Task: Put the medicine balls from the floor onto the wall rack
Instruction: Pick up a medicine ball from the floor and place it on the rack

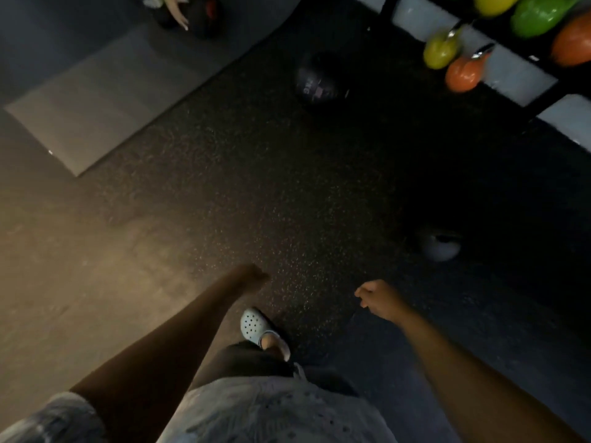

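A dim gym floor was seen from above, over the wearer's pale top and dark shorts. Nearest, a pale clog (pixel 260 327) was planted on the speckled rubber floor (pixel 256 187). Two bare arms were stretched forward and down. The left hand (pixel 256 274) was loosely curled and nothing was held in it. The right hand (pixel 375 297) was half clenched and likewise nothing was held.

Farther off, to the right, a second pale shoe (pixel 443 246) was faintly made out in shadow. To the left, a grey mat (pixel 105 100) was laid flat.

Beyond, a black ball (pixel 319 79) was seen resting on the floor, just short of the rack and well apart from both hands. White lettering was printed on it but was too blurred to be read in full. It was judged to be heavy and firm, with a matte skin unlikely to slip. It would best be taken with both palms low on opposite sides and lifted close to the body.

At the top right, a black rack (pixel 543 97) was set against a pale wall. Yellow, green and orange balls (pixel 537 14) were held on its upper rails, and a yellow kettlebell (pixel 439 51) and an orange kettlebell (pixel 463 75) were seen lower down. At the top edge, another dark ball (pixel 208 11) was partly seen beside a blurred hand-like shape that could not be identified.
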The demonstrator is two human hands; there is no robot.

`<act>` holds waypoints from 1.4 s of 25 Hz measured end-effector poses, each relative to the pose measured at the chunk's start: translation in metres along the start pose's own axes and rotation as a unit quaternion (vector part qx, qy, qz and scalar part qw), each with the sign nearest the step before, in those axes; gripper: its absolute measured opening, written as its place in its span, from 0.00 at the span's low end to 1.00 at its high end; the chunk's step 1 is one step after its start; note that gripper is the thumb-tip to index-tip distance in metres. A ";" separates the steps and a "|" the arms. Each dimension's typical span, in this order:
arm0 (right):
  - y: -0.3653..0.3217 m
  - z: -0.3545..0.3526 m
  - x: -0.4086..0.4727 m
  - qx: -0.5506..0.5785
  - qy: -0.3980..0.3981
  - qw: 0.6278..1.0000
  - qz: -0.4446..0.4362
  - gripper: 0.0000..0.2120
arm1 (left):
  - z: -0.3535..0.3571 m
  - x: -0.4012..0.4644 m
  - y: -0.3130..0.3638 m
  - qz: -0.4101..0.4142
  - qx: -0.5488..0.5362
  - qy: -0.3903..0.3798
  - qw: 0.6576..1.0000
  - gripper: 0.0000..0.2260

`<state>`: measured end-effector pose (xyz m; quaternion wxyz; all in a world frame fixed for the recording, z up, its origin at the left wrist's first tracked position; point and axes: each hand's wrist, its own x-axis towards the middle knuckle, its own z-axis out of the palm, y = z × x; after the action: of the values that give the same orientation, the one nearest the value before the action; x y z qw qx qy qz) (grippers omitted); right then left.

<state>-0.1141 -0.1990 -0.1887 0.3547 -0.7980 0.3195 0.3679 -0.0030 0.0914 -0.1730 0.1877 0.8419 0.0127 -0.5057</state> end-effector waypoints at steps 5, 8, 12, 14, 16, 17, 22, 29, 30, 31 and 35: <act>-0.036 -0.015 0.037 -0.074 -0.040 0.996 -0.033 0.14 | -0.008 0.011 -0.013 -0.024 -0.099 -0.011 0.995 0.20; -0.061 -0.035 0.063 -0.111 -0.075 0.989 -0.058 0.12 | -0.016 0.025 -0.008 -0.075 -0.168 -0.006 0.983 0.20; -0.089 -0.078 0.109 -0.147 -0.115 0.981 -0.049 0.14 | -0.035 0.054 0.008 -0.147 -0.217 0.015 0.965 0.18; -0.109 -0.120 0.137 -0.154 -0.116 0.980 -0.056 0.16 | -0.051 0.073 0.030 -0.176 -0.231 0.037 0.956 0.18; -0.132 -0.166 0.162 -0.159 -0.109 0.979 -0.068 0.16 | -0.069 0.091 0.061 -0.192 -0.231 0.052 0.953 0.18; -0.140 -0.187 0.174 -0.158 -0.102 0.980 -0.072 0.15 | -0.079 0.101 0.078 -0.192 -0.226 0.057 0.953 0.18; -0.194 -0.285 0.241 -0.164 -0.073 0.980 -0.087 0.12 | -0.140 0.162 0.170 -0.160 -0.239 0.066 0.956 0.17; -0.285 -0.391 0.347 -0.171 -0.064 0.980 -0.074 0.13 | -0.250 0.281 0.281 -0.146 -0.256 0.054 0.954 0.17; -0.299 -0.409 0.362 -0.168 -0.057 0.982 -0.065 0.13 | -0.269 0.300 0.296 -0.140 -0.259 0.049 0.955 0.17; -0.313 -0.426 0.372 -0.166 -0.050 0.983 -0.062 0.13 | -0.287 0.314 0.308 -0.134 -0.259 0.048 0.955 0.16; -0.366 -0.497 0.415 -0.160 -0.043 0.984 -0.062 0.14 | -0.345 0.357 0.363 -0.118 -0.244 0.036 0.962 0.16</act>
<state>0.5655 -0.5013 -0.1672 0.2579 -0.8461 0.1912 0.4254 0.5402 -0.1923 -0.2248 0.3262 0.7804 0.2419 -0.4754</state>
